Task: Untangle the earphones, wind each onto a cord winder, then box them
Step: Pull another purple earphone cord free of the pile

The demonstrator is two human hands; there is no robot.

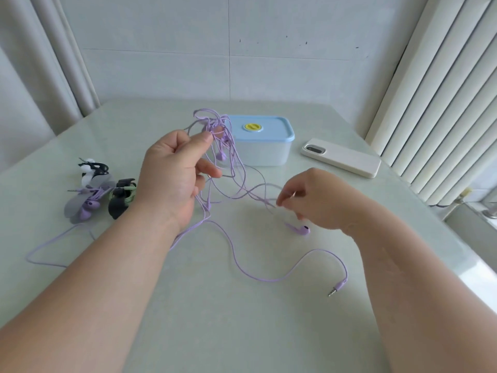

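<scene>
1. At the left middle of the frame we see a small heap of cord winders (91, 195) on the pale tabletop (242, 332). There is a white-and-black one at the back, a grey one carrying a wound purple set, and a black one wrapped in green cord touching its right side.
2. Lower left, a loose loop of purple cord (48, 247) lies flat on the tabletop and runs under the left forearm.
3. Left of centre, the left hand (174, 173) is raised above the tabletop. Its thumb and curled fingers pinch the tangled purple earphones (215, 125), which bunch at the fingertips while strands hang down past the palm.
4. Behind the tangle, at upper centre, stands the box (259, 154). Its blue lid (271, 130) is closed, with a yellow disc (252, 127) on top.
5. Right of centre and lower, the right hand (320, 200) pinches a single strand between its fingertips. That strand leads back to the tangle.
6. Just below that hand we find one earbud (298, 228) at the tabletop. Further down and to the right the jack plug (337, 288) lies on the tabletop, well apart from both hands.
7. Right of the box, near it, a white phone (341, 160) lies flat.
8. White blinds (443, 90) fill the right edge of the frame.
</scene>
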